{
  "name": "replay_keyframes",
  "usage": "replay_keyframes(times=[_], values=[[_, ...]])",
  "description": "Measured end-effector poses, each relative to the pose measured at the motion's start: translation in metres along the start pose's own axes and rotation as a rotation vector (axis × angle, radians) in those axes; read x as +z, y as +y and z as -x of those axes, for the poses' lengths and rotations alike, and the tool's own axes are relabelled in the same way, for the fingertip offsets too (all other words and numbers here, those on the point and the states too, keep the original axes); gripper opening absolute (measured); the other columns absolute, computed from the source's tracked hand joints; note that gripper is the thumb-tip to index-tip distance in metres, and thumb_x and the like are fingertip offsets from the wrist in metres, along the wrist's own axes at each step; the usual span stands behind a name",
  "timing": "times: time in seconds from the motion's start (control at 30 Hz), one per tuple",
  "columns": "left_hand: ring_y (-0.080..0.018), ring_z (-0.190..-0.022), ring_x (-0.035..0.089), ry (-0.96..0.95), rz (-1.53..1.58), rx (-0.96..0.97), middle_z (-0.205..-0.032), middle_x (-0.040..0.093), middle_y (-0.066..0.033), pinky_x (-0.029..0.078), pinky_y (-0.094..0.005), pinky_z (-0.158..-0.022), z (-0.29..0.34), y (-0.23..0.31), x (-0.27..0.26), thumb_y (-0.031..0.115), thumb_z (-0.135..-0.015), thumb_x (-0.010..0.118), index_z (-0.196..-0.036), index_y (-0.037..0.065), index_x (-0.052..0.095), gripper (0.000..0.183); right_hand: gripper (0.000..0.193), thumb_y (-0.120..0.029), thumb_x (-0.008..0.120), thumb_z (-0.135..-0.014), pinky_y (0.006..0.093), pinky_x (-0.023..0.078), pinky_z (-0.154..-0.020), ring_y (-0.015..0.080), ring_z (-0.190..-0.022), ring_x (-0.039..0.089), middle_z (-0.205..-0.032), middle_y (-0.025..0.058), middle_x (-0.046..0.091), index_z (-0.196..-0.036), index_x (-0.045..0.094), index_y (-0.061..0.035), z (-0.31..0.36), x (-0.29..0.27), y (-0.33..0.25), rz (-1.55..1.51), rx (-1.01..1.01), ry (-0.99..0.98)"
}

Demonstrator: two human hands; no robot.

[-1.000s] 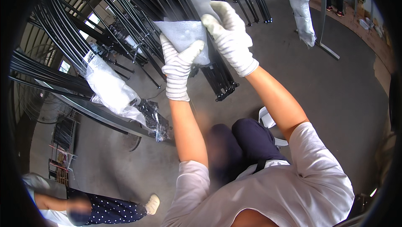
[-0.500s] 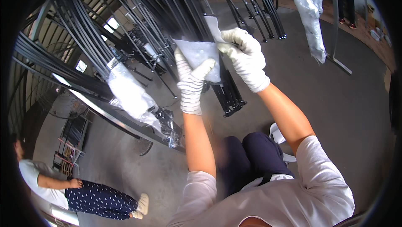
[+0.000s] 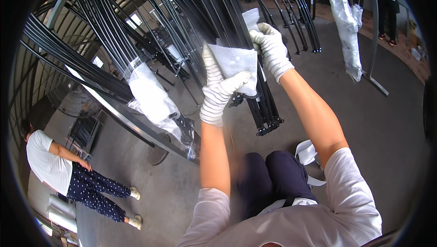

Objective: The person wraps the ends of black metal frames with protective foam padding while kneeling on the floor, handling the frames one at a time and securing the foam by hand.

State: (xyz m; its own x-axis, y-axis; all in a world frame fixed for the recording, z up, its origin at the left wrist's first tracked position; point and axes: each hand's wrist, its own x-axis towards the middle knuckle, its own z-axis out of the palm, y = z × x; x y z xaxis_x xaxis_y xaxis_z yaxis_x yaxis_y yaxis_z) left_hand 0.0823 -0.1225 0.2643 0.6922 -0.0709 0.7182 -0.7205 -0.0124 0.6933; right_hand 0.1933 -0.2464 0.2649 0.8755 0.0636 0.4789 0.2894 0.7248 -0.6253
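A white foam sheet (image 3: 236, 60) lies across the front of a hanging bundle of black metal rods (image 3: 266, 112). My left hand (image 3: 216, 96), in a white striped glove, grips the sheet and the rods from the left, its thumb pressed over the front and its other fingers behind. On the bundle's right side my right hand (image 3: 274, 53), gloved alike, pinches a raised end of the sheet, which sticks up above its fingers. How the sheet runs behind the rods is hidden. The rods' lower ends, with small fittings, hang below my hands.
Left of me another rod bundle wears clear plastic wrapping (image 3: 152, 94) beside a slanting metal rail (image 3: 114, 112). A wrapped bundle (image 3: 345, 37) hangs at the right by a metal stand (image 3: 375, 85). A person (image 3: 54, 160) walks at the left; a white strap-like item (image 3: 306, 152) lies near my knees.
The raised end of the sheet, with my right hand, has shifted rightward and farther away, to the bundle's right side. My left hand keeps its grip. The person at left has turned and stepped.
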Motion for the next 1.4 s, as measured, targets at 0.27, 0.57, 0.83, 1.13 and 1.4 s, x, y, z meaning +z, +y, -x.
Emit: replay_keyframes(times=[0.27,0.57,0.83,1.13,1.4], values=[[-0.0225,-0.1,0.054,-0.116,0.08,-0.268,-0.11,0.053,-0.0095,0.049,-0.0374,-0.083,-0.015,0.012,-0.023,-0.001,-0.054,0.077,-0.132,0.017,0.026,0.095,0.033,-0.008,0.063,-0.077,0.0249,0.048,-0.057,0.0137,-0.063,0.057,-0.077,0.0092,0.061,-0.106,0.051,0.0006,0.008,0.004,0.002,0.232,0.223,0.054],[-0.0212,-0.103,0.052,-0.213,0.039,-0.209,-0.121,0.046,-0.0099,0.046,-0.0346,-0.087,-0.03,-0.002,-0.036,0.006,-0.059,0.079,-0.135,0.017,0.023,0.095,0.083,-0.029,0.078,-0.066,0.031,0.039,-0.092,0.0184,-0.108,0.048,-0.117,0.0128,0.05,-0.13,0.032,-0.0012,0.073,0.001,-0.014,0.182,0.11,-0.439],[-0.0224,-0.12,0.033,0.222,-0.082,0.134,-0.132,0.032,-0.0117,0.029,-0.0337,-0.1,-0.02,-0.033,-0.021,0.019,-0.074,0.069,-0.135,0.007,0.016,0.083,0.076,-0.045,0.06,-0.078,0.0336,0.038,-0.092,0.026,-0.107,0.051,-0.116,0.0195,0.051,-0.131,0.03,0.0001,0.074,0.002,0.002,0.48,-0.178,-0.319],[-0.0229,-0.13,0.021,0.261,-0.254,0.329,-0.142,0.021,-0.0135,0.021,-0.0335,-0.105,-0.015,-0.017,-0.005,0.008,-0.082,0.057,-0.138,0.009,0.025,0.064,0.066,-0.039,0.06,-0.081,0.0302,0.045,-0.082,0.0194,-0.096,0.056,-0.109,0.0143,0.056,-0.127,0.035,0.0013,0.08,0.014,0.004,0.207,-0.143,-0.297],[-0.0136,-0.095,0.052,0.204,0.077,-0.014,-0.109,0.054,-0.0068,0.041,-0.0262,-0.088,-0.013,-0.005,-0.038,0.013,-0.077,0.064,-0.131,0.004,0.031,0.064,0.068,-0.053,0.057,-0.077,0.0359,0.043,-0.082,0.028,-0.094,0.058,-0.102,0.0209,0.058,-0.121,0.041,-0.0026,0.082,0.017,-0.004,0.577,-0.265,-0.259]])
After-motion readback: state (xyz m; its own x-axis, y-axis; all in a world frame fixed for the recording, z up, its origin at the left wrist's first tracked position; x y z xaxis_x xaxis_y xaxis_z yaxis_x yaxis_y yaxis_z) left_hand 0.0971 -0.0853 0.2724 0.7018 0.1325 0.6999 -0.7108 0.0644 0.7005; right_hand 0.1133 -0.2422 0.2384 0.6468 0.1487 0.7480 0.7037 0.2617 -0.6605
